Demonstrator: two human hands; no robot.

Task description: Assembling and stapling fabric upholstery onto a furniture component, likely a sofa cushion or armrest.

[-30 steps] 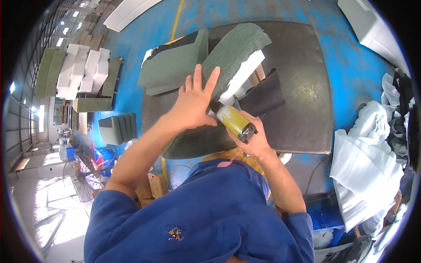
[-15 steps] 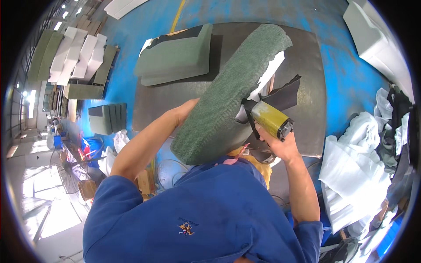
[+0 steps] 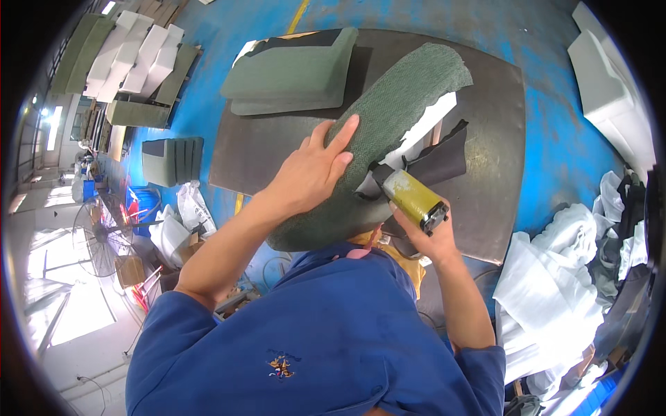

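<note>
"Green cushion (image 3: 380,125): where?"
"Reaching past the near edge of the surface (image 3: 485,180)."
"Fingers?"
"Left hand (image 3: 311,172): apart, resting on it. Right hand (image 3: 436,237): clamped around a yellow tool (image 3: 411,195)."

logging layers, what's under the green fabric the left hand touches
Along the open edge of the green fabric, a white layer and a light brown strip show. What lies farther in, including beneath the left hand, is covered and cannot be seen.

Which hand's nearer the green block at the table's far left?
Left: left hand on the long green piece, just below the green block in-frame; right hand holds the yellow tool, farther, lower right.
</note>
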